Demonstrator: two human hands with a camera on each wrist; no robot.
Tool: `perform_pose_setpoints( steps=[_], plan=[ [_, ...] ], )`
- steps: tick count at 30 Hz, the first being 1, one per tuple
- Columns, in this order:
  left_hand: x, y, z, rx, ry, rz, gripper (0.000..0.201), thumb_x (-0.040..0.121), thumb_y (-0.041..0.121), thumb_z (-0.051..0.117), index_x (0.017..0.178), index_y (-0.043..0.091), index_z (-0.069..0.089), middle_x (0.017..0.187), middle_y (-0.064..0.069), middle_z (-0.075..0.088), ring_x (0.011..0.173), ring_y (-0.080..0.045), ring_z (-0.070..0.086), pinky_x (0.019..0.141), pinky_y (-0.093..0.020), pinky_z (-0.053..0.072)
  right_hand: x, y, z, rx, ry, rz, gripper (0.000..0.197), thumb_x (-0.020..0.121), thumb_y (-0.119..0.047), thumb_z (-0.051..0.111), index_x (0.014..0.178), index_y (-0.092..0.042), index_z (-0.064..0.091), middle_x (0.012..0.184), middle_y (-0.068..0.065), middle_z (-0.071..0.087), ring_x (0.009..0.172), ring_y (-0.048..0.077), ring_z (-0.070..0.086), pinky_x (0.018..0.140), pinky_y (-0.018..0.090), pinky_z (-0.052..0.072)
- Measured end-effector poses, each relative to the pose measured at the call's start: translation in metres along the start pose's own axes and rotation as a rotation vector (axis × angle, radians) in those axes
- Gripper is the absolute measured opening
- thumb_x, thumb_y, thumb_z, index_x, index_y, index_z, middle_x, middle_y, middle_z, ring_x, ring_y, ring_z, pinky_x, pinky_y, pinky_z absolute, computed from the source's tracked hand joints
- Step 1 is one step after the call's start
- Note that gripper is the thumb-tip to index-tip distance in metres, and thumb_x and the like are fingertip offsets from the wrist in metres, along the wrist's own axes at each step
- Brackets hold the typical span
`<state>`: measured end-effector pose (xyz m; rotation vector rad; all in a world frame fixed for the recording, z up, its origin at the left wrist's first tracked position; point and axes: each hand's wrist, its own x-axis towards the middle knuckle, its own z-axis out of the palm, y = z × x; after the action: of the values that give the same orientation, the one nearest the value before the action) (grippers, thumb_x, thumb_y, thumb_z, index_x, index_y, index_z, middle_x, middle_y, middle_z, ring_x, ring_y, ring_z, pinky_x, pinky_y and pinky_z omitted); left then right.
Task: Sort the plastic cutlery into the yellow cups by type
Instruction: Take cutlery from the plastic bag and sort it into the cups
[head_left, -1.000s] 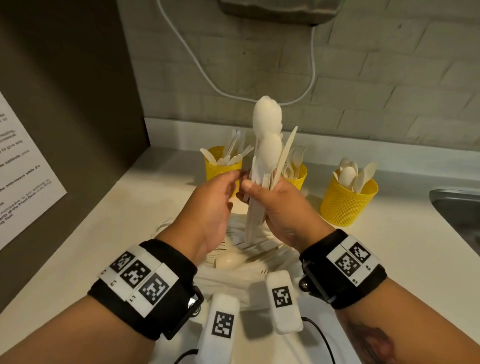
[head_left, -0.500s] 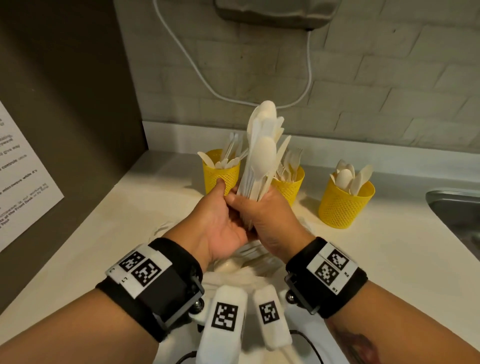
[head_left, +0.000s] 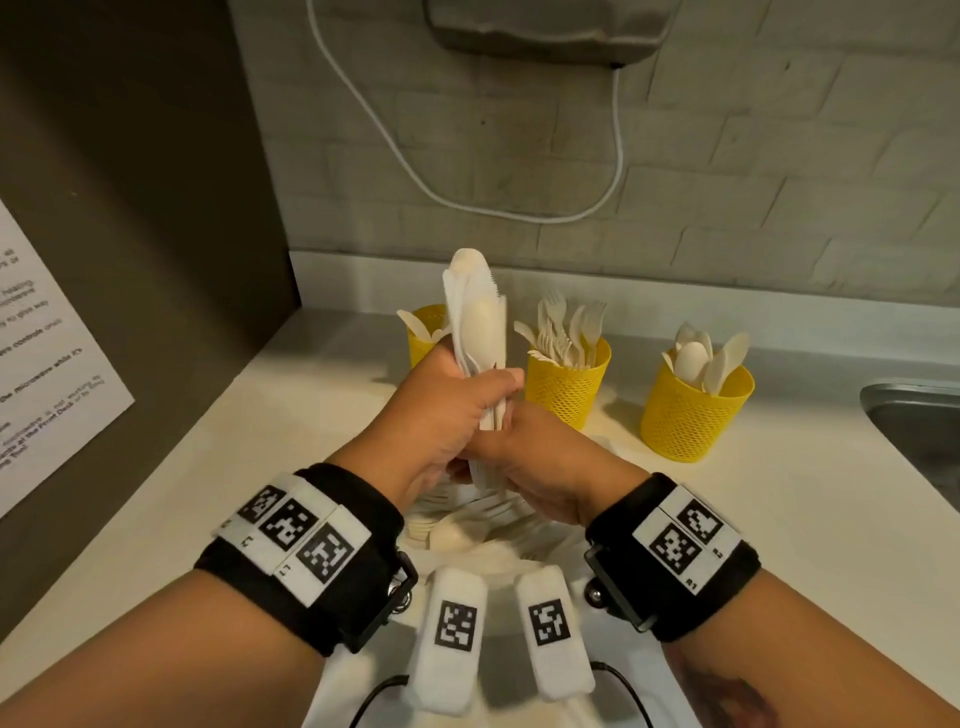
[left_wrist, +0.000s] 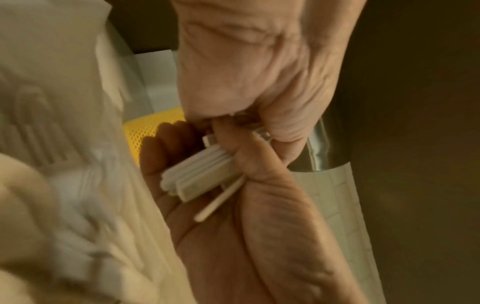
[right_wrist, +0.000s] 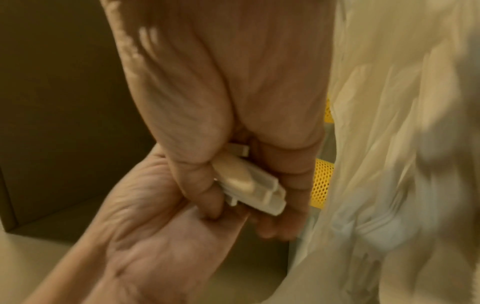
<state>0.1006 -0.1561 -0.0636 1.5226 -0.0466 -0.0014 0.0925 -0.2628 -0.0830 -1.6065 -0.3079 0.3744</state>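
We are gripping the cutlery bundle (head_left: 475, 332) upright in our left hand (head_left: 441, 410), fingers curled round it | right hand (head_left: 540, 457) pinching its handle ends, probably squaring them | bundle just left of the fork cup (head_left: 566, 389).

Matt white plastic cutlery bundle (head_left: 475, 332); yellow perforated plastic cups (head_left: 566, 389); sink (head_left: 914, 415) seemingly brushed metal.

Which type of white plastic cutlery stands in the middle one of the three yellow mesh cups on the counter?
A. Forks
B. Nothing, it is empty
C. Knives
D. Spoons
A. In the head view, tined fork heads stick up out of the middle yellow mesh cup, while the right yellow mesh cup holds rounded spoon bowls.
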Motion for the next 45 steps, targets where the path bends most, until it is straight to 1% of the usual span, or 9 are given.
perform_pose_setpoints(
  steps=[9, 14, 18, 21, 25, 28, 32, 38, 45],
  plan=[
    [0.01, -0.008, -0.007, -0.156, 0.176, 0.201, 0.052, 0.067, 0.01, 0.083, 0.113, 0.009, 0.058, 0.086, 0.001, 0.071, 0.084, -0.018, 0.071, 0.083, -0.041, 0.058, -0.008, -0.007, -0.007, 0.9, -0.137, 0.15, 0.056, 0.075, 0.015, 0.036, 0.128, 0.005, 0.052, 0.118, 0.022, 0.058, 0.109, 0.029, 0.054, 0.106, 0.039, 0.041],
    [0.001, -0.018, 0.001, -0.142, 0.139, 0.187, 0.055, 0.072, 0.017, 0.08, 0.122, 0.02, 0.057, 0.104, -0.004, 0.072, 0.094, -0.018, 0.071, 0.082, -0.037, 0.058, -0.015, -0.017, -0.011, 0.582, -0.116, 0.125, 0.065, 0.068, 0.009, 0.042, 0.13, -0.005, 0.055, 0.11, 0.013, 0.063, 0.098, 0.026, 0.052, 0.102, 0.042, 0.039],
    [-0.002, -0.011, 0.009, -0.138, 0.09, 0.088, 0.022, 0.088, 0.004, 0.064, 0.107, 0.014, 0.059, 0.082, -0.01, 0.064, 0.066, -0.013, 0.062, 0.059, -0.023, 0.05, -0.005, -0.031, -0.024, 0.313, 0.02, -0.007, 0.071, 0.075, -0.012, 0.066, 0.14, -0.005, 0.039, 0.122, 0.022, 0.064, 0.107, 0.019, 0.059, 0.104, 0.039, 0.038],
    [-0.005, -0.005, 0.02, -0.006, 0.089, 0.106, 0.015, 0.098, 0.015, 0.047, 0.089, 0.015, 0.059, 0.07, -0.004, 0.064, 0.067, -0.014, 0.058, 0.064, -0.026, 0.047, 0.004, -0.038, -0.011, 0.156, 0.133, -0.081, 0.041, 0.078, -0.009, 0.077, 0.114, -0.001, 0.059, 0.091, 0.006, 0.068, 0.087, 0.015, 0.065, 0.08, 0.03, 0.054],
    [-0.009, -0.018, 0.018, -0.202, -0.036, -0.29, 0.037, 0.082, 0.001, 0.071, 0.108, 0.019, 0.052, 0.099, -0.003, 0.067, 0.091, -0.017, 0.064, 0.071, -0.026, 0.055, 0.018, -0.03, -0.007, 0.31, 0.39, -0.106, 0.022, 0.082, 0.001, 0.069, 0.102, -0.007, 0.065, 0.081, 0.008, 0.065, 0.08, 0.025, 0.064, 0.071, 0.036, 0.054],
    [-0.011, -0.033, 0.005, -0.161, -0.076, -0.347, 0.062, 0.067, -0.012, 0.071, 0.119, 0.014, 0.049, 0.112, -0.017, 0.062, 0.099, -0.031, 0.065, 0.08, -0.043, 0.057, 0.022, -0.03, -0.014, 0.417, 0.338, -0.183, 0.035, 0.083, 0.001, 0.069, 0.118, -0.001, 0.063, 0.1, 0.013, 0.071, 0.096, 0.028, 0.068, 0.087, 0.042, 0.056],
    [-0.009, -0.023, -0.002, -0.232, -0.189, -0.33, 0.057, 0.075, -0.026, 0.057, 0.123, 0.006, 0.055, 0.104, -0.015, 0.068, 0.095, -0.024, 0.068, 0.073, -0.028, 0.059, 0.016, -0.025, -0.014, 0.39, 0.26, -0.167, 0.027, 0.085, 0.005, 0.066, 0.111, 0.0, 0.065, 0.087, 0.008, 0.068, 0.082, 0.02, 0.065, 0.068, 0.033, 0.055],
    [-0.011, -0.007, -0.015, 0.08, -0.32, -0.297, 0.078, 0.075, 0.022, 0.084, 0.142, 0.026, 0.043, 0.134, 0.009, 0.058, 0.131, -0.015, 0.047, 0.086, -0.023, 0.038, 0.008, -0.021, -0.023, 0.322, 0.153, -0.126, 0.018, 0.09, -0.003, 0.062, 0.106, 0.004, 0.066, 0.097, 0.02, 0.068, 0.091, 0.034, 0.064, 0.093, 0.05, 0.052],
    [-0.011, 0.002, -0.011, -0.045, -0.405, -0.186, 0.043, 0.083, 0.008, 0.072, 0.123, 0.022, 0.063, 0.112, -0.001, 0.075, 0.108, -0.015, 0.069, 0.095, -0.034, 0.053, 0.006, -0.019, -0.019, 0.261, 0.047, -0.061, 0.029, 0.097, -0.014, 0.054, 0.119, 0.004, 0.062, 0.113, 0.023, 0.067, 0.106, 0.032, 0.064, 0.097, 0.045, 0.05]
  ],
)
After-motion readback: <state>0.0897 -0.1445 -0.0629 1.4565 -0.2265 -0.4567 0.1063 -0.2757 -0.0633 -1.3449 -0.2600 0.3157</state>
